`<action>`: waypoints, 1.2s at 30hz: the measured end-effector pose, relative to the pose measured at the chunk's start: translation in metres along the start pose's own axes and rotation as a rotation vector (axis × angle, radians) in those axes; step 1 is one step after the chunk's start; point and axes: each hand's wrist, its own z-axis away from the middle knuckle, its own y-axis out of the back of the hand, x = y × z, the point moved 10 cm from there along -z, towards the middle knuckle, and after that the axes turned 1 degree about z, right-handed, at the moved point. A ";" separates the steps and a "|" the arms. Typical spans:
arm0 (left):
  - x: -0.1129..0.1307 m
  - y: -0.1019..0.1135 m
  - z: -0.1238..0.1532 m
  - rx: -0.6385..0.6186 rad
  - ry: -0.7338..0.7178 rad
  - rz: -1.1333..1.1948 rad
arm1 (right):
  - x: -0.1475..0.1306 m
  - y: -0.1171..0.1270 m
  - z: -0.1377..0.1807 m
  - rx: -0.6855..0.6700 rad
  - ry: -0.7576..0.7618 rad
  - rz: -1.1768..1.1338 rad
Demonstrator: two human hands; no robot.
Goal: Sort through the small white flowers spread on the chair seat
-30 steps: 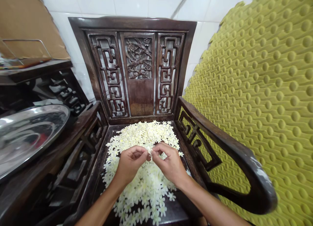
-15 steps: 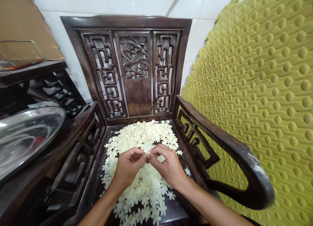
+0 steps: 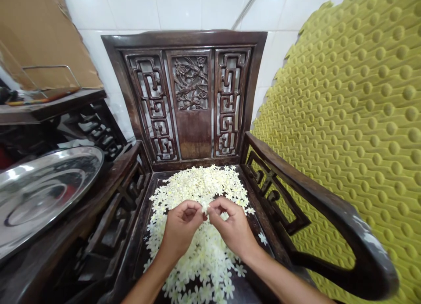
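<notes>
Presently, the left hand (image 3: pixel 181 228) and the right hand (image 3: pixel 233 227) are hovering just above the chair seat, both curled rather than spread, their thumbs and forefingers pinching one small white flower (image 3: pixel 205 209) between them. Item: a heap of loose white flowers (image 3: pixel 197 183) is lying across the seat of a dark carved wooden chair (image 3: pixel 184 38) and is spreading toward its front edge. These blooms are looking very light, soft and fragile, with thin petals likely to tear or bruise, so a gentle pinch at the flower's centre, not at the petal tips, is judged the safest hold. Item: a steel tray (image 3: pixel 42 194) is sitting left of the chair. Item: a bumpy yellow-green foam mat (image 3: pixel 348 119) is standing right of the chair. Item: a cardboard sheet (image 3: pixel 42 41) is standing behind and left of the chair, against white wall tiles (image 3: pixel 177 10).
</notes>
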 end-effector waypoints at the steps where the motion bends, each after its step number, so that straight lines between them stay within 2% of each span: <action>1: 0.001 0.001 0.000 -0.003 -0.001 -0.004 | 0.001 0.000 -0.001 0.002 -0.012 -0.027; 5: -0.008 0.007 -0.004 0.004 0.039 -0.013 | 0.012 0.006 -0.008 0.041 -0.095 -0.152; 8: -0.021 0.020 -0.008 0.089 0.102 -0.053 | 0.023 0.012 -0.013 0.072 -0.135 -0.183; 10: -0.021 0.025 -0.009 0.142 0.104 -0.072 | 0.027 0.013 -0.014 0.075 -0.146 -0.188; 12: -0.013 0.021 -0.008 0.125 0.061 -0.058 | 0.026 0.012 -0.013 0.059 -0.133 -0.169; 15: -0.007 0.005 -0.005 0.031 0.071 0.002 | 0.015 0.007 -0.009 0.015 -0.054 -0.078; 21: -0.012 0.000 -0.001 0.026 0.112 0.106 | -0.009 0.000 -0.002 -0.036 0.120 0.069; 30: -0.009 0.002 -0.001 0.020 0.061 0.036 | -0.003 -0.002 0.001 -0.063 0.107 0.080; 36: 0.003 0.001 -0.001 -0.001 -0.008 -0.041 | -0.002 0.000 -0.002 -0.055 0.059 0.037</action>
